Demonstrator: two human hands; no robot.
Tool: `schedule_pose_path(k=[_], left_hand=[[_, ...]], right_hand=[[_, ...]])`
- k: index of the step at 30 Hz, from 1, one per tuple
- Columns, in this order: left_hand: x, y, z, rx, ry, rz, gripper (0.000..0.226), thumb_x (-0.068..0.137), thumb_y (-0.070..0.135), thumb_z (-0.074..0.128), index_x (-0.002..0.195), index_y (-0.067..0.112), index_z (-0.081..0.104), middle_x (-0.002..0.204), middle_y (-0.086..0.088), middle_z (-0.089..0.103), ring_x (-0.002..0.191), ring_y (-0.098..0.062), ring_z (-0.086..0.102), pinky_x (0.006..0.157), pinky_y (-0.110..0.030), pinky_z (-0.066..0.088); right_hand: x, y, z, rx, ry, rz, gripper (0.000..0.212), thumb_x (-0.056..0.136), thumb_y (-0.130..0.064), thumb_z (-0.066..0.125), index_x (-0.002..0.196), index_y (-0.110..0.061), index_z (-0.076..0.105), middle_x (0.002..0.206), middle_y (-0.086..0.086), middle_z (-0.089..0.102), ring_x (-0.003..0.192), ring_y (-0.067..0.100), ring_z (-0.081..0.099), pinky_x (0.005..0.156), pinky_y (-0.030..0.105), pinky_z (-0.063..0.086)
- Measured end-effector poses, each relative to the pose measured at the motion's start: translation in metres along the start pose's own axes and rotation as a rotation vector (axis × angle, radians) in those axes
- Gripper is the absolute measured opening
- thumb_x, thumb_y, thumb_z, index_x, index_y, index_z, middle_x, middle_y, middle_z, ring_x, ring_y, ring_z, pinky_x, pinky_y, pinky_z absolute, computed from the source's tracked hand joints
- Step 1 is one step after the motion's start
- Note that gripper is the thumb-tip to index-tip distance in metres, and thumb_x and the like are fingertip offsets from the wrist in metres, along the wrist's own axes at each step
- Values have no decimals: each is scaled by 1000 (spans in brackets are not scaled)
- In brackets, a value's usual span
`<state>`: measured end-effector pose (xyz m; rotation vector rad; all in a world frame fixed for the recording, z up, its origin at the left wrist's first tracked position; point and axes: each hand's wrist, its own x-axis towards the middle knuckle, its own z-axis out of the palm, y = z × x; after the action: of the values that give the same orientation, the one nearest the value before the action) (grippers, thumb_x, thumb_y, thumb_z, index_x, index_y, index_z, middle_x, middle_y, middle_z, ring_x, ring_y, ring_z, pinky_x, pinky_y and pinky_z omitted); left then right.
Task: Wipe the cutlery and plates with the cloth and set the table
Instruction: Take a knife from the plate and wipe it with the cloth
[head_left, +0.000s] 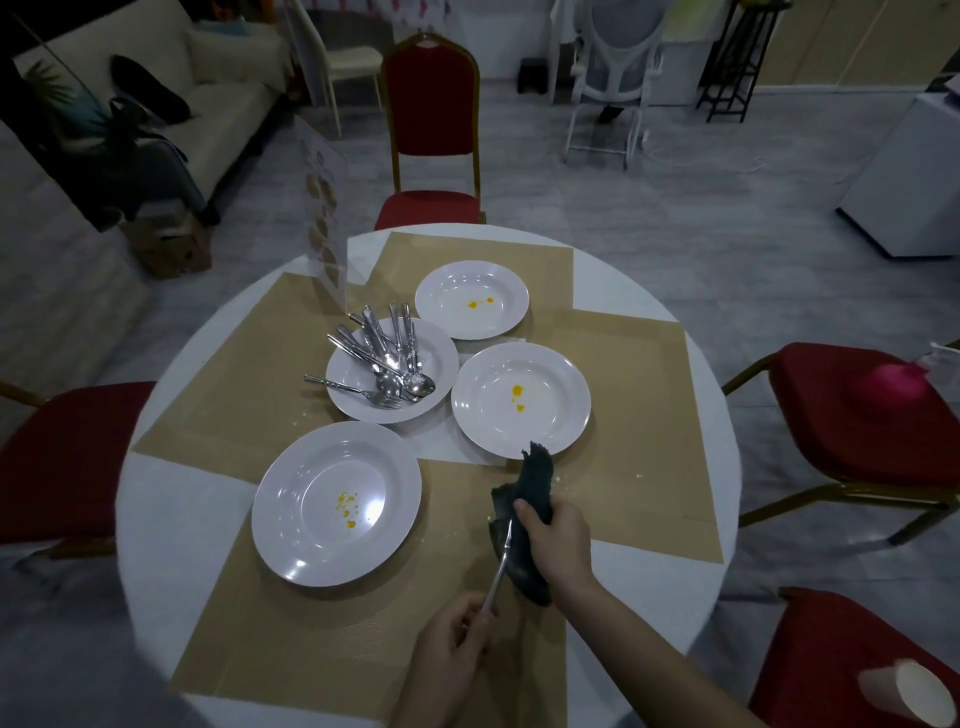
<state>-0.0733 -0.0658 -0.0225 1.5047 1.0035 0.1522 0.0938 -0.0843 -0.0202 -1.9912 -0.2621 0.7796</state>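
Above the near placemat (322, 639), the left hand (452, 644) pinches a utensil (500, 564) handle while the right hand (558, 540) grips the dark cloth (524, 514) around its tip, a stained plate (336, 501) just left, another (521, 399) beyond, cutlery (384, 356) piled farther back.

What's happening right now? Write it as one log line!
step: wiping cutlery piece | left hand: holds handle | right hand: grips dark cloth around it | plates: unwiped

Four plates sit on the desk (156, 519): the cutlery plate (441, 358) at centre, one plate (471, 299) behind, one (521, 400) right, one (336, 503) in front, left of the cloth (524, 514).
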Motion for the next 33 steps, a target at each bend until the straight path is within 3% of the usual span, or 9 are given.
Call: schedule_pose_path(k=[3,8,12,19,25,27,29,33], left_hand=[[-1,-1,-6,-49,-16,-15,14,97,12,52,95,10,66,61,3,53,50,-8,45,50,-21,36],[7,2,-8,-73,-39,5,15,99,12,49,95,8,63,60,2,51,47,-7,42,48,-20,33],[-2,-4,-8,-55,-62,18,15,98,13,50,94,12,65,60,2,53,47,-9,44,47,-22,36],[2,-1,-8,-103,-47,33,16,99,12,48,95,7,63,58,2,50,48,-11,43,48,-23,35],[5,-2,-11,-163,-40,40,15,99,6,47,97,-1,61,58,-3,48,47,-14,39,45,-22,29],[8,1,-12,-183,-45,42,15,99,5,47,97,-2,59,58,-2,48,46,-13,38,45,-22,29],[6,-2,-13,-167,-66,50,14,99,6,47,97,0,59,56,1,49,46,-13,39,45,-23,30],[0,-9,-9,-104,-88,41,14,98,11,50,95,8,63,59,0,52,47,-11,43,47,-22,35]], right_hand=[[0,-2,-1,-99,27,-66,22,94,-26,61,101,-6,65,87,4,68,76,14,62,56,20,41],[-11,0,11,-139,19,-155,16,93,-27,62,100,-13,63,84,-2,67,75,8,61,57,16,42],[0,-8,-3,-133,99,-155,16,92,-24,63,101,-9,62,87,2,66,78,15,61,62,23,44],[-18,-2,9,-290,-19,-308,9,95,-23,58,98,-15,61,88,-1,64,80,9,60,62,13,41],[-21,-5,13,-329,-108,-335,10,96,-20,55,105,-15,56,96,0,60,87,14,59,73,30,52],[-23,-3,18,-347,-100,-387,12,96,-22,55,107,-17,56,97,-4,59,85,6,56,67,16,45],[-16,-8,12,-291,-39,-383,6,95,-20,57,97,-14,58,87,-5,59,73,3,56,57,11,39],[2,-12,-4,-177,37,-262,7,93,-19,61,92,-12,58,83,2,63,77,18,59,61,24,42]])
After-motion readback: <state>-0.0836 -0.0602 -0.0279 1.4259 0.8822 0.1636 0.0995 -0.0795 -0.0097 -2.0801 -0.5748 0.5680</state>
